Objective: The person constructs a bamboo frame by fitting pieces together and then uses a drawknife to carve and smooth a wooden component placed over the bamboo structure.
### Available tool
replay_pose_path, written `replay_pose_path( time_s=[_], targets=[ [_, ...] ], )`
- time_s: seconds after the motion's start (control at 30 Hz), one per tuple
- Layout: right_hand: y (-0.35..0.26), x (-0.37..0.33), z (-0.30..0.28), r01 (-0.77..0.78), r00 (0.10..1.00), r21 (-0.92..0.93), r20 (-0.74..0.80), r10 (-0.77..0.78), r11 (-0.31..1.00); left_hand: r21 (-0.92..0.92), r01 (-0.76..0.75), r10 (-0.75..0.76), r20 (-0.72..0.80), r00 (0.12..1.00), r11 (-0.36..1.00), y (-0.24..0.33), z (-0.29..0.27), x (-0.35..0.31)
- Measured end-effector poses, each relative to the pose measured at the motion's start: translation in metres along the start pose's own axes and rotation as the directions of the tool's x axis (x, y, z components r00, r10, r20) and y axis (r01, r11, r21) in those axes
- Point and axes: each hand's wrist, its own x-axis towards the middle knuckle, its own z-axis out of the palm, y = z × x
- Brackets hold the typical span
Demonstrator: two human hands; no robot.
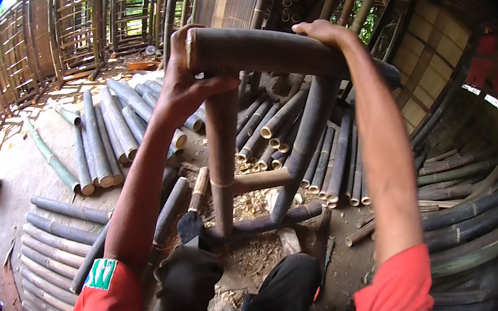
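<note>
Red sleeves (395, 304), two in number, lie nearest the camera, with two dark-trousered knees (282, 290) low between them. Both bare forearms reach up to one bamboo frame (220, 139), raised before the wearer at the upper middle of the view and made up of one thick top bar (268, 51), two legs (308, 138) and one crosspiece (261, 180). The left hand (184, 76) clasps the bar's left end, its fingers wrapped over the end and its thumb pressed beneath. The right hand (332, 35) rests over the bar toward its other end; whether its fingers curl behind cannot be told. One dark log (275, 219) lies on the ground behind the leg ends; contact between them cannot be judged. Wood chips (248, 261) litter the floor around it. Left of the frame lies a group of cut poles (116, 120), more than six, partly covered by the left forearm; below it, at least eight tubes (54, 248) form a row. A second bundle (278, 122) shows between and beyond the legs, and a heap of long stems (469, 238) fills the right side, partly blocked by the right forearm. Several slatted racks (79, 23) stand at the back left, and one woven panel (428, 59) leans at the back right.
</note>
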Motion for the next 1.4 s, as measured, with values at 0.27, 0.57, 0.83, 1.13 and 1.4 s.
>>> replay_pose_path(
  time_s=[0.27, 0.57, 0.83, 1.13, 1.4],
  targets=[
    [-0.016, -0.277, 0.187, 0.162, 0.711, 0.346, -0.690, 0.134, 0.924, -0.132, 0.151, -0.157, -0.033, 0.987, 0.980, -0.007, -0.035, -0.002],
    [-0.010, -0.609, 0.481, -0.751, 0.655, 0.360, 0.302, 0.692, 0.554, -0.160, 0.073, -0.109, -0.229, 0.967, 0.984, -0.012, -0.023, 0.023],
    [-0.015, -0.627, 0.423, -0.733, 0.654, 0.588, 0.472, 0.591, 0.342, -0.163, 0.153, -0.161, -0.039, 0.986, 0.975, -0.006, -0.032, 0.015],
    [-0.054, -0.427, 0.053, 0.154, 0.882, 0.359, -0.469, 0.035, 0.921, -0.085, 0.105, -0.108, -0.033, 0.994, 0.991, -0.007, -0.037, 0.020],
    [-0.214, -0.168, -0.143, 0.387, 0.844, 0.133, -0.449, -0.292, 0.912, -0.193, 0.057, -0.080, -0.115, 0.990, 0.980, 0.000, -0.034, 0.023]
  ],
)
